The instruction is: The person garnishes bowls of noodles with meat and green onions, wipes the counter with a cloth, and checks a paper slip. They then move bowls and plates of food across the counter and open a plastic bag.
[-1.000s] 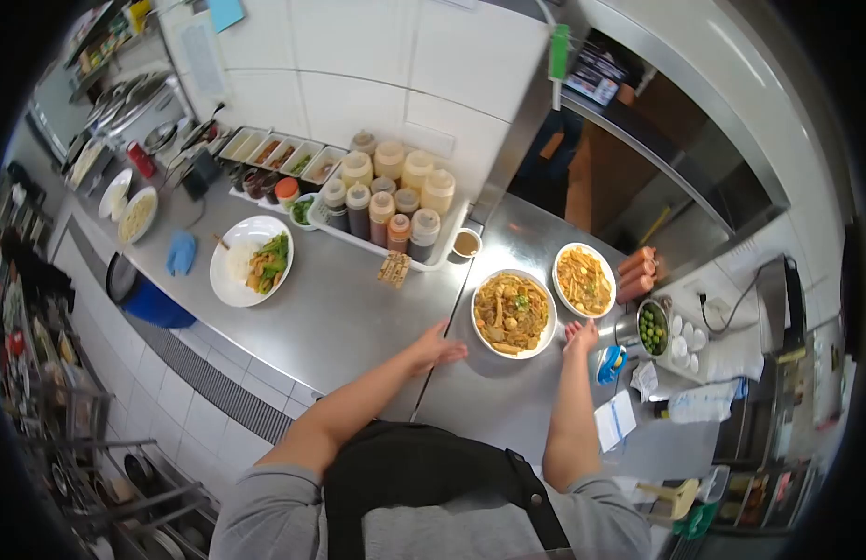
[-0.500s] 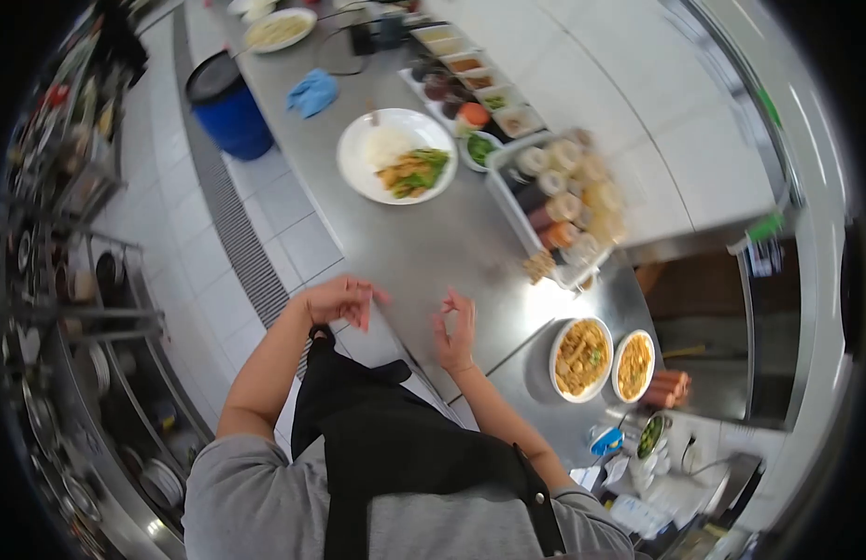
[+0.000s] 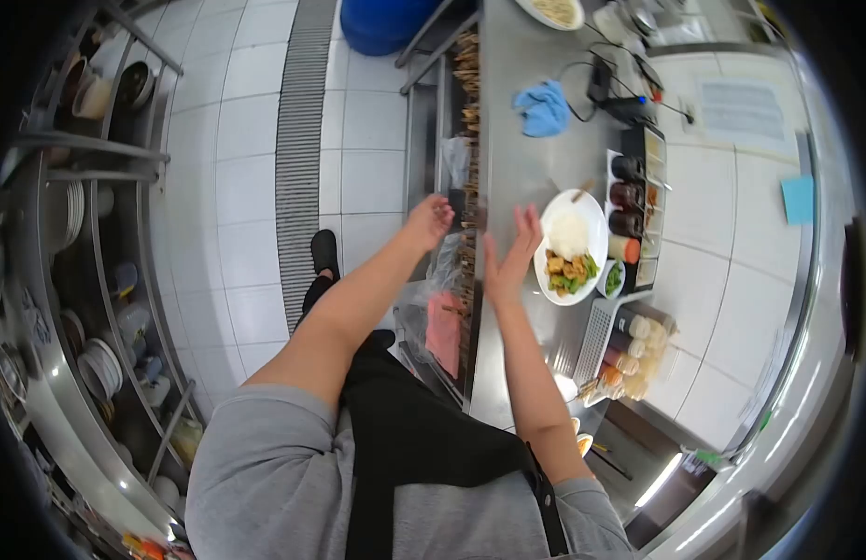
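My right hand (image 3: pixel 511 259) is open over the steel counter, with its fingers stretched toward the left rim of a white oval plate (image 3: pixel 593 217). On that plate lie white rice (image 3: pixel 569 233) and a stir-fry with green vegetables (image 3: pixel 571 271). A brown utensil handle (image 3: pixel 583 190) rests at the plate's far rim. My left hand (image 3: pixel 430 222) is in the air left of the counter edge, fingers curled in, and nothing shows in them. Close to the plate's lower right stands a small bowl of chopped greens (image 3: pixel 613 278).
A blue cloth (image 3: pixel 543 108) and black cables lie farther up the counter (image 3: pixel 507 168). Sauce jars (image 3: pixel 626 195) and a basket of bottles (image 3: pixel 603 342) line the right side. Below the counter is a shelf with bundled sticks (image 3: pixel 468 84). Dish racks (image 3: pixel 97 369) stand at left.
My view has turned and moved along the counter, so the rice plate is now near my right hand. My right hand's fingers have stretched out; the left hand's fingers have curled in.
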`<move>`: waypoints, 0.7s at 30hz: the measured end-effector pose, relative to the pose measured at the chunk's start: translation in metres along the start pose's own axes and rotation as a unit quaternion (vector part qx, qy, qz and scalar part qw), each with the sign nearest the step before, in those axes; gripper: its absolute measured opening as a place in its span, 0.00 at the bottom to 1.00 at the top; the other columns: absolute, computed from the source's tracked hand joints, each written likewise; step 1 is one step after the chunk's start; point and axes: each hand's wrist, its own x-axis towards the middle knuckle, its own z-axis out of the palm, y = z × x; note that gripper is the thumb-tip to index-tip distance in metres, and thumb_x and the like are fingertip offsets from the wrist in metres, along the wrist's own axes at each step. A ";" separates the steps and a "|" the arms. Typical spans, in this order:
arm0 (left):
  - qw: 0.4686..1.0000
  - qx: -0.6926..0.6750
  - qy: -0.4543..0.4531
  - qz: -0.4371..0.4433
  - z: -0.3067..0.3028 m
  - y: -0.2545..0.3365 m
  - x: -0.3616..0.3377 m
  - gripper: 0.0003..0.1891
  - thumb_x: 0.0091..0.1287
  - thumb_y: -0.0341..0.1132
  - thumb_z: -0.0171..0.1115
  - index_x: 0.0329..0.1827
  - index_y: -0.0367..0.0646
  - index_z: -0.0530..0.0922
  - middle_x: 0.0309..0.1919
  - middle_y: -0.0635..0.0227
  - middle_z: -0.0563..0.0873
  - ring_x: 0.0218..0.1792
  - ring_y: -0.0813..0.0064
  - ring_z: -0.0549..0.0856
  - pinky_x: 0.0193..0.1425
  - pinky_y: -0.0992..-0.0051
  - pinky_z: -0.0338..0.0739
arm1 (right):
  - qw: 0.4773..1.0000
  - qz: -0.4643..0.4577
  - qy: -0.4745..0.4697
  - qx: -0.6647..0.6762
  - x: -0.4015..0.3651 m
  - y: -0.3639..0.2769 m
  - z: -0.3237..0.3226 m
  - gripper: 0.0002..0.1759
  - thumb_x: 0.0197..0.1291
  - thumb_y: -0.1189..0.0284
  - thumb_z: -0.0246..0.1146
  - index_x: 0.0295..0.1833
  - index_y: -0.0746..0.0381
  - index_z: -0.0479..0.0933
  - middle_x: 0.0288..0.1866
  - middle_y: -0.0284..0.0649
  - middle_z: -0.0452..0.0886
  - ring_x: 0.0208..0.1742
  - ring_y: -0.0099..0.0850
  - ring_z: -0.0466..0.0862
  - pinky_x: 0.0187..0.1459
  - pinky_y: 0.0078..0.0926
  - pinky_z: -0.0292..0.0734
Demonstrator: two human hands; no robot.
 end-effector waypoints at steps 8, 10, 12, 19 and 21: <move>1.000 -0.013 -0.003 -0.015 0.029 0.028 0.032 0.14 0.73 0.42 0.60 0.57 0.48 0.80 0.44 0.70 0.81 0.45 0.76 0.80 0.50 0.75 0.80 | 0.966 0.120 -0.057 -0.220 0.097 0.044 0.103 0.42 0.61 0.57 0.68 0.73 0.65 0.58 0.75 0.56 0.57 0.76 0.55 0.56 0.75 0.57 0.50; 1.000 -0.028 -0.005 0.001 0.035 0.041 0.056 0.15 0.75 0.42 0.57 0.60 0.50 0.78 0.50 0.71 0.81 0.51 0.76 0.78 0.56 0.74 0.77 | 0.969 0.105 -0.057 -0.214 0.096 0.047 0.101 0.43 0.60 0.58 0.68 0.73 0.65 0.58 0.75 0.56 0.57 0.76 0.55 0.57 0.74 0.57 0.51; 0.999 -0.047 -0.022 0.009 0.047 0.056 0.076 0.16 0.75 0.42 0.57 0.61 0.49 0.77 0.53 0.70 0.81 0.55 0.74 0.77 0.59 0.72 0.75 | 0.970 0.099 -0.056 -0.214 0.099 0.047 0.102 0.43 0.59 0.58 0.69 0.74 0.64 0.57 0.75 0.56 0.57 0.75 0.54 0.57 0.73 0.55 0.52; 0.997 -0.044 -0.019 0.062 0.111 0.093 0.129 0.19 0.75 0.45 0.57 0.63 0.47 0.76 0.59 0.69 0.81 0.62 0.72 0.76 0.65 0.67 0.69 | 0.961 0.108 -0.079 -0.241 0.102 0.047 0.106 0.47 0.61 0.51 0.67 0.75 0.65 0.56 0.76 0.55 0.56 0.76 0.54 0.56 0.74 0.54 0.49; 0.997 -0.022 -0.027 0.062 0.120 0.097 0.141 0.19 0.75 0.47 0.56 0.62 0.46 0.76 0.60 0.68 0.80 0.62 0.71 0.75 0.65 0.67 0.68 | 0.962 0.102 -0.082 -0.242 0.101 0.051 0.106 0.48 0.61 0.49 0.67 0.76 0.65 0.55 0.76 0.55 0.56 0.76 0.54 0.55 0.74 0.54 0.49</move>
